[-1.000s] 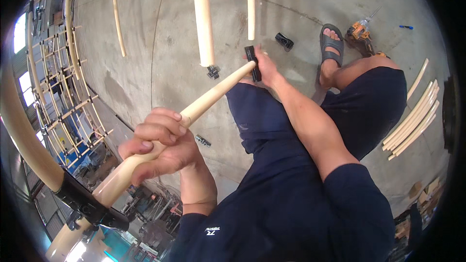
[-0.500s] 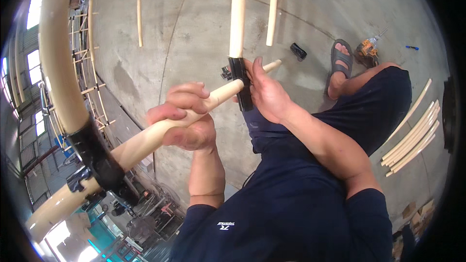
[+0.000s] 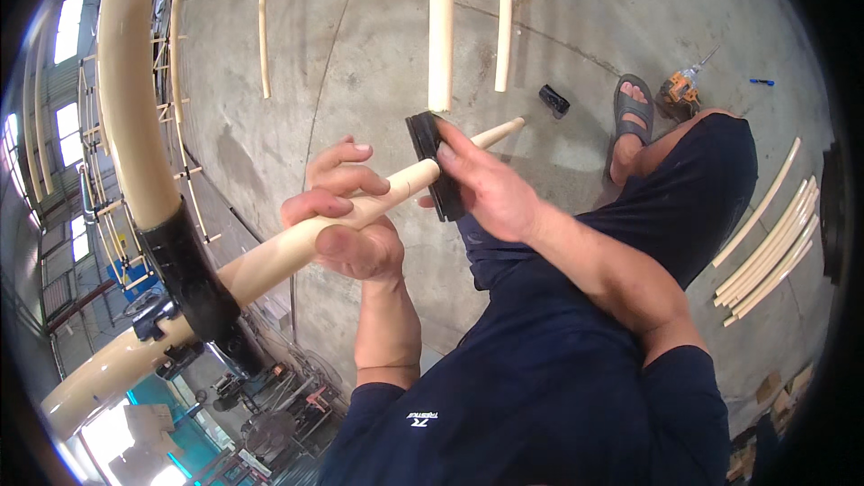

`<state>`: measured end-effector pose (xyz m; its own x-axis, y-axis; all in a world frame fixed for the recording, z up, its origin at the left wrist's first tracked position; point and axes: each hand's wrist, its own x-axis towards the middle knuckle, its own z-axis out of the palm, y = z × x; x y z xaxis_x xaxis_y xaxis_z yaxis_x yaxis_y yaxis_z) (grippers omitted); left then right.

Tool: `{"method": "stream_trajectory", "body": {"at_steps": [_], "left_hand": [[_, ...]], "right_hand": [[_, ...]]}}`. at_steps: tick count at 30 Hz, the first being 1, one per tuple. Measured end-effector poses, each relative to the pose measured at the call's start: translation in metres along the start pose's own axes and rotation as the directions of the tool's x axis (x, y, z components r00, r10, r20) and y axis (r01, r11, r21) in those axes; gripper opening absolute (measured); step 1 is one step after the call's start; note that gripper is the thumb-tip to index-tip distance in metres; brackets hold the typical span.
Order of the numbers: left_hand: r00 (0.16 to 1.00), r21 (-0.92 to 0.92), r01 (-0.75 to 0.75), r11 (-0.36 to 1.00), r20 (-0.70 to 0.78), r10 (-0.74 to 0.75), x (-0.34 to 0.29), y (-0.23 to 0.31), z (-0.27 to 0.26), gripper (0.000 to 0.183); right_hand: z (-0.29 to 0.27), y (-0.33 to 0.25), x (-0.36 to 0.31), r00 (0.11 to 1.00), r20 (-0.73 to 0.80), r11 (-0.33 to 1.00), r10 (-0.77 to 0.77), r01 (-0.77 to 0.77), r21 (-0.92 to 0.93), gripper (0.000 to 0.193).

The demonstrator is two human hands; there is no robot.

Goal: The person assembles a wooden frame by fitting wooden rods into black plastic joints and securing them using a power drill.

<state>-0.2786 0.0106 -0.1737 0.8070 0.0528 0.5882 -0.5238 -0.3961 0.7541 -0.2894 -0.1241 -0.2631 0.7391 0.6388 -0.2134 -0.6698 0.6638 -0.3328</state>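
Observation:
A cream-coloured pipe (image 3: 279,256) slants across in front of me, with my left hand (image 3: 355,216) curled around it near its thinner far end. Against that end, my right hand (image 3: 490,184) grips a black pipe joint (image 3: 430,157) between thumb and fingers. The joint is tilted, and part of it is hidden behind the hand. Just above it, apart from it, shows the bare lower end of an upright cream pipe (image 3: 440,36). At the left, another black joint (image 3: 189,279) clasps the slanting pipe and a thick upright pipe (image 3: 139,81).
On the concrete floor lie a loose black joint (image 3: 553,101), an orange-and-black power drill (image 3: 679,90) beside my sandalled foot, a blue marker (image 3: 761,83) and several cream pipes (image 3: 765,261) at the right. Pipe racks (image 3: 175,54) and a fan (image 3: 270,427) stand leftward.
The black joint has come away from the upright pipe's lower end and turned in my right hand. My left hand stays on the slanting pipe, which has shifted slightly.

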Motion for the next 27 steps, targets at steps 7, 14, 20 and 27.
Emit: {"method": "stream_trajectory", "body": {"at_steps": [7, 14, 20, 27], "left_hand": [[0.999, 0.034, 0.024, 0.999, 0.033, -0.025, -0.001, 0.004, -0.003, 0.047], [0.997, 0.042, 0.028, 0.999, 0.073, -0.031, -0.003, 0.006, -0.005, 0.045], [0.999, 0.045, 0.039, 0.998, 0.016, -0.040, -0.003, 0.003, -0.006, 0.044], [0.998, 0.039, 0.045, 0.998, 0.039, -0.046, -0.005, 0.006, -0.008, 0.042]], "right_hand": [[0.009, -0.024, -0.001, 0.994, -0.029, 0.988, 0.105, -0.108, -0.108, 0.064], [0.035, 0.019, -0.006, 0.944, -0.262, 0.971, -0.199, 0.225, 0.074, 0.057], [0.033, -0.022, -0.003, 0.985, -0.112, 0.990, 0.128, -0.134, -0.047, 0.060], [0.006, -0.023, -0.003, 0.943, 0.291, 0.972, 0.162, -0.204, 0.118, 0.061]]}}
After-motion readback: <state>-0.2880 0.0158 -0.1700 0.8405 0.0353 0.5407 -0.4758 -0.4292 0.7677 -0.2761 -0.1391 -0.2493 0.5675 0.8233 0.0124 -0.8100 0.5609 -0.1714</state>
